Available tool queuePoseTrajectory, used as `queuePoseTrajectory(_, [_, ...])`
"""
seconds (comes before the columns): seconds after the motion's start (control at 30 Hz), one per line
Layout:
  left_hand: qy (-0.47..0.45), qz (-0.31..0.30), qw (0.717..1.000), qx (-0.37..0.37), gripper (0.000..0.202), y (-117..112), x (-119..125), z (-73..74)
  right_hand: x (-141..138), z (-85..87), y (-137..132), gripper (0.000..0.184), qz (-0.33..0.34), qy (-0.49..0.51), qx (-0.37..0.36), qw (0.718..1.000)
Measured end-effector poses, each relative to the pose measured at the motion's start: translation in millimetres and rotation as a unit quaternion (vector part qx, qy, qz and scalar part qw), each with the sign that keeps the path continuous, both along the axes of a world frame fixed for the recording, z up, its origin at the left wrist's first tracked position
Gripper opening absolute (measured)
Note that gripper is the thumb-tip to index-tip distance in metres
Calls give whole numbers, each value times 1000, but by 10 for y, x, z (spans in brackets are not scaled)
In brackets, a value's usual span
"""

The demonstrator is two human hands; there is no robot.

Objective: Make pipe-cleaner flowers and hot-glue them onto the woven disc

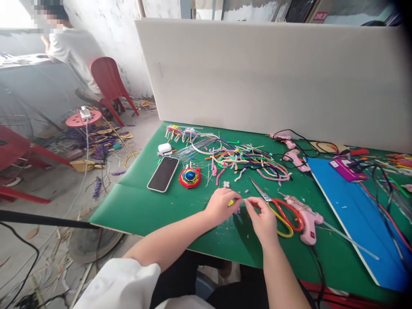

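My left hand and my right hand meet over the near part of the green table, fingertips pinched close together. What they pinch is too small to make out. A small yellow piece shows at the fingers of my left hand; whether it is held I cannot tell. Just below the fingertips is a bit of purple, partly hidden. Right of my right hand lie scissors with red and yellow handles, and a pink glue gun with a glue stick in its back. A pale flower-shaped piece lies beyond my left hand.
Colourful pipe cleaners are heaped mid-table. A phone, a white case and a small layered umbrella shape lie left. A blue board carries a purple power strip. A white panel stands behind; a person sits far left.
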State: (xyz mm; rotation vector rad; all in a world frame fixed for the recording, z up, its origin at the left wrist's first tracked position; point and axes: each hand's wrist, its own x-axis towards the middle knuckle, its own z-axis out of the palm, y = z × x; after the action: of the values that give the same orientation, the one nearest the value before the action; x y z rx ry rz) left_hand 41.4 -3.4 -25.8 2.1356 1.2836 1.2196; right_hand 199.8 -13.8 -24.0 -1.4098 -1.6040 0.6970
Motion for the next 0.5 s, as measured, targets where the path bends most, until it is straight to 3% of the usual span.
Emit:
queuePoseTrajectory(0.13, [29,-10,999,-22,13,-9,-3,-16,-10,-5,-12,25,-28,-20,7,999])
queuePoseTrajectory(0.3, [60,-16,997,-43,13,-6,-52,2,-107,12,-67,35,-43,23,-73,996])
queuePoseTrajectory(0.4, [77,-20,996,-41,13,-7,-102,36,-150,100,-56,34,-39,-4,-103,994])
queuePoseTrajectory(0.5, [106,-18,994,-33,19,-11,-165,101,-144,284,-17,28,40,-98,-117,987])
